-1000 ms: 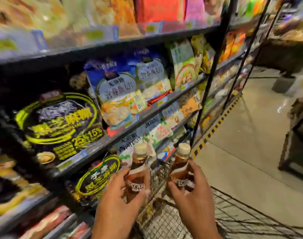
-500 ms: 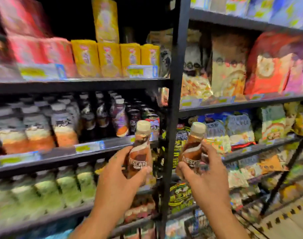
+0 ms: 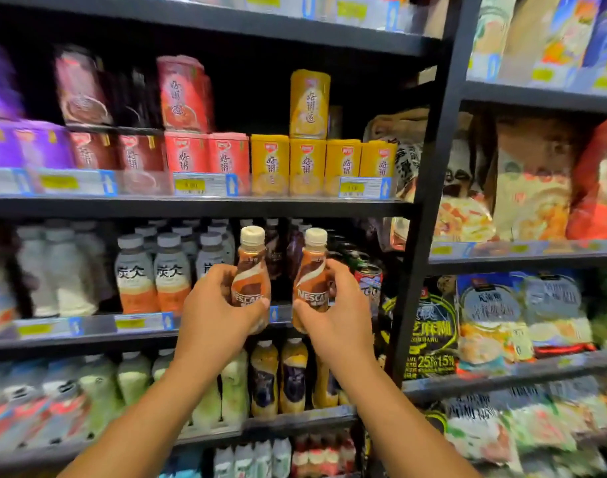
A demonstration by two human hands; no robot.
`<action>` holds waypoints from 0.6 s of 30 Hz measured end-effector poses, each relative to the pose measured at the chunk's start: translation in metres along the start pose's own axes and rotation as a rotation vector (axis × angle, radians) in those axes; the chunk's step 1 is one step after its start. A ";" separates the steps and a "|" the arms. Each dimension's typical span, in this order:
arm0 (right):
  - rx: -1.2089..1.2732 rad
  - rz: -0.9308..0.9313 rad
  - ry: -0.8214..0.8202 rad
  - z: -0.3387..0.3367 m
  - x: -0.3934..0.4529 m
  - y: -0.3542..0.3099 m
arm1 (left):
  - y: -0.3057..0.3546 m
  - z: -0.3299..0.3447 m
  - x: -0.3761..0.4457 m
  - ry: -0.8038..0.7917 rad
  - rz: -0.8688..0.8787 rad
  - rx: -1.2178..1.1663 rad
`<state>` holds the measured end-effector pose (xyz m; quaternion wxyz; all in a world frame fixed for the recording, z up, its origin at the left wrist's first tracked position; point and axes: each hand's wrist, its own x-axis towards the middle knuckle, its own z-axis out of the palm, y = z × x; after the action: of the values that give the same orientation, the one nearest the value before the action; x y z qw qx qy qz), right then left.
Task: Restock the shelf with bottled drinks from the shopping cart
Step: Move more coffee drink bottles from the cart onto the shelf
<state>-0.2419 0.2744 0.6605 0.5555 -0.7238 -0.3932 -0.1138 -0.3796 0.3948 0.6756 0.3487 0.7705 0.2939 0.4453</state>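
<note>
The black shelving [image 3: 205, 207] fills the view, its tiers divided by a dark upright post [image 3: 429, 188]. To the right of that post stand bags of snacks [image 3: 523, 188] and packets of cereal mix [image 3: 492, 315]. On the tier above my hands sit rows of cartons, purple, red and yellow [image 3: 307, 165], with single cartons stacked on top of them. The tier level with my hands carries grey-capped bottles [image 3: 171, 274] at its left and dark bottles and cans [image 3: 369, 279] at its right, and the tier below holds pale green and brown bottles [image 3: 264, 377]. My left hand [image 3: 219, 308] curls around the lower half of one coffee bottle [image 3: 251, 267], thumb across the label, holding it upright in front of the middle tier's edge. My right hand [image 3: 336, 312] wraps the second coffee bottle [image 3: 311, 270] in the same way, tilted slightly to the right. The two bottles are near each other without touching, both cream caps upward, neither resting on the shelf.
</note>
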 end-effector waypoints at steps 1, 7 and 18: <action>0.006 -0.013 -0.006 0.007 0.008 -0.001 | 0.001 0.002 0.006 0.015 0.000 0.017; 0.020 -0.020 -0.011 0.042 0.047 0.005 | 0.002 0.017 0.038 0.114 -0.006 0.107; -0.076 -0.012 -0.054 0.078 0.072 0.035 | -0.032 0.054 0.065 0.193 0.035 0.248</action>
<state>-0.1909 0.3739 0.6513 0.5162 -0.7448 -0.4078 -0.1123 -0.3076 0.4480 0.6617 0.2132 0.7663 0.3654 0.4836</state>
